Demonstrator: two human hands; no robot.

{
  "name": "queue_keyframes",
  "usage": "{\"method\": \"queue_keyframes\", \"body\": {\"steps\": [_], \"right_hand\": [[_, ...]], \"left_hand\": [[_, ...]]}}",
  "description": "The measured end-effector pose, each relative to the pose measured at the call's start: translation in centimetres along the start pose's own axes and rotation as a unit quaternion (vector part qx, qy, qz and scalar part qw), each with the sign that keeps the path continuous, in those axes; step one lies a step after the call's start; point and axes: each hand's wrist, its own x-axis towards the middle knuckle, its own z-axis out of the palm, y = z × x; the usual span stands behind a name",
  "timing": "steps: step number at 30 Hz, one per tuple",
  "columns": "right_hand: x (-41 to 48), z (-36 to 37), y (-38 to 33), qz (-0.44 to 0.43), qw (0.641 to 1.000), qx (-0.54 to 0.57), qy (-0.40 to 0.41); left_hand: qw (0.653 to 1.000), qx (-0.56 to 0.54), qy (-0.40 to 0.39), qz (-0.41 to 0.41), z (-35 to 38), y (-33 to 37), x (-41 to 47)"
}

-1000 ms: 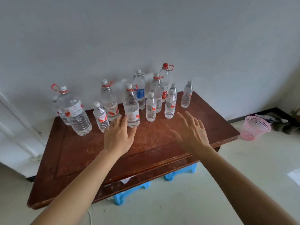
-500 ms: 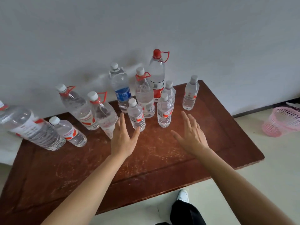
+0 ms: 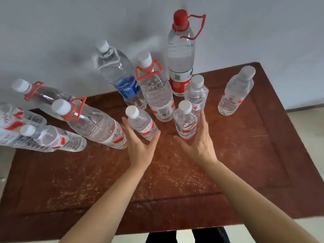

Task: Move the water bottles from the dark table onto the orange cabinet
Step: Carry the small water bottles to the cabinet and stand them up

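Observation:
Several clear water bottles stand on the dark wooden table [image 3: 175, 181] by the wall. My left hand [image 3: 140, 149] is spread at the base of a small white-capped bottle [image 3: 140, 122], fingers on its left and thumb on its right, not closed round it. My right hand [image 3: 198, 144] is spread the same way at another small bottle [image 3: 185, 118], thumb in front and fingers along its right side. Both bottles stand on the table. The orange cabinet is out of view.
Behind the two small bottles stand a tall red-capped bottle [image 3: 180, 55], a blue-labelled bottle [image 3: 121, 76] and a red-handled bottle [image 3: 156, 88]. Another small bottle [image 3: 235, 92] stands at the right. Large bottles [image 3: 91, 123] crowd the left. The wall is close behind.
Both hands have moved forward over the table and now flank the bases of two small bottles. The camera has come closer and looks more steeply down.

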Motion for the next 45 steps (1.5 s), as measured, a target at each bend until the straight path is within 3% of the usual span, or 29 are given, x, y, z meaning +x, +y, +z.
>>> {"method": "queue_keyframes", "body": {"steps": [3,7,13,19,27,32,37,41,45], "right_hand": [[0.3,1.5,0.1,0.013,1.0,0.007,0.028],[0.8,3.1,-1.0,0.096,0.992,0.029,0.083],[-0.6,2.1,-3.6,0.123,0.989,0.025,0.084],[-4.3,-1.6,-6.9,0.126,0.978,-0.042,0.164],[-15.2,-10.8,-9.2,0.171,0.923,-0.183,0.293],[-28.6,-18.5,-12.0,0.206,0.849,-0.288,0.393],[-43.3,-23.8,-16.9,0.236,0.754,-0.375,0.484],[-59.3,-25.0,-21.7,0.266,0.656,-0.439,0.554],[-77.4,-23.0,-27.8,0.332,0.528,-0.481,0.616]], "left_hand": [[0.997,-0.062,0.047,-0.008,1.7,-0.1,1.1],[0.991,-0.093,0.094,-0.022,2.8,0.4,1.2],[0.992,-0.127,0.004,-0.01,-0.1,0.3,0.9],[0.982,-0.07,-0.094,0.148,-3.9,1.5,-0.8],[0.901,-0.028,-0.218,0.374,-2.2,8.0,-5.8],[0.824,-0.068,-0.27,0.494,-0.7,15.7,-14.1],[0.738,-0.108,-0.264,0.612,-1.9,23.0,-26.1],[0.657,-0.155,-0.283,0.682,-5.1,27.4,-40.3],[0.566,-0.213,-0.316,0.731,-11.1,29.0,-57.7]]}}
